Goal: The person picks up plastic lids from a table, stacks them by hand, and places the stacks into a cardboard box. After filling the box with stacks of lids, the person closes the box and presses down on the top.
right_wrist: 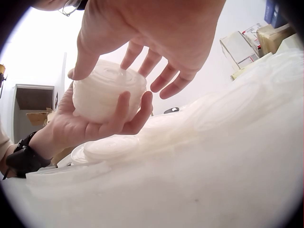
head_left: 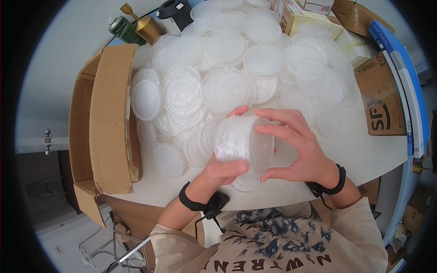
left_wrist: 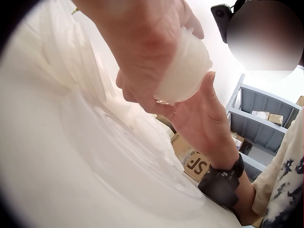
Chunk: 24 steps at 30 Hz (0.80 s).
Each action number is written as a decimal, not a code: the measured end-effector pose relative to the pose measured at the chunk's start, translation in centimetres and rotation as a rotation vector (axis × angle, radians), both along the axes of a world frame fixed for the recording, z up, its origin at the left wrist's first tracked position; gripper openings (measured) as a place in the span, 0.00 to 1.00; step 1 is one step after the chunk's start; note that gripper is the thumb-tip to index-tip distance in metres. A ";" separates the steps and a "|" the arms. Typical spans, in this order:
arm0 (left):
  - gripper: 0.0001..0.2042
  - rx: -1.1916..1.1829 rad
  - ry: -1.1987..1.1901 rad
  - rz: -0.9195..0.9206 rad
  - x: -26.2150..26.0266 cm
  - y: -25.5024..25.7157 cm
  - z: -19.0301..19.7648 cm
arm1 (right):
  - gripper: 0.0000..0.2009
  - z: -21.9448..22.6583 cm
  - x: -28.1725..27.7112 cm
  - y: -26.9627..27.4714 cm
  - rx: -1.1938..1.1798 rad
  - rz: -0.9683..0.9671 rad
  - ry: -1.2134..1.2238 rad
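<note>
A thick stack of round translucent plastic lids [head_left: 237,140] is held on its side above the table's near part. My left hand [head_left: 222,171] grips it from the left, thumb along the near side, with other fingertips showing at the far side. In the right wrist view those left fingers curl up round the stack [right_wrist: 107,97]. My right hand [head_left: 296,148] spans the stack's right end, thumb at the near rim and fingertips at the far rim. Its remaining fingers spread loosely beyond the rim, as the right wrist view shows.
Many loose round lids [head_left: 227,88] cover the white table [head_left: 318,168] in overlapping piles. An open cardboard box [head_left: 111,113] stands at the left, and a brown SF Express carton [head_left: 381,98] at the right. Behind are a green bottle [head_left: 123,28] and a gold-coloured pot [head_left: 149,29].
</note>
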<state>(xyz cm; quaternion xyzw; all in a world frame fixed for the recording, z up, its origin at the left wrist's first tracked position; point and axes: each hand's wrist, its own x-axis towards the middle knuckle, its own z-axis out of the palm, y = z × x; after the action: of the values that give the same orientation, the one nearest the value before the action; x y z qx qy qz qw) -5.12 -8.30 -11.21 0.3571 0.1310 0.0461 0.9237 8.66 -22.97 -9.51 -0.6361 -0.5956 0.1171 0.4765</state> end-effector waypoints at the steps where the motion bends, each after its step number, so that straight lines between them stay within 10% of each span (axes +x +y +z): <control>1: 0.54 0.000 0.000 0.000 0.0 0.0 0.1 | 0.38 0.0 0.0 0.0 0.000 0.000 0.000; 16: 0.57 0.125 -0.137 0.198 -0.9 1.2 0.4 | 0.38 -0.1 -0.7 -0.4 -0.226 -0.063 0.215; 24: 0.58 0.136 -0.169 0.217 -1.1 1.4 0.7 | 0.38 -0.3 -0.8 -0.7 -0.325 0.407 -0.273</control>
<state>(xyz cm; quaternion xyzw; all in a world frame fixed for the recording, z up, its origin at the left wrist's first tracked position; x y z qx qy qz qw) -6.18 -6.94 -10.54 0.3973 0.0871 0.1843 0.8947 7.86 -23.63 -9.80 -0.5815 -0.7429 0.2175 0.2503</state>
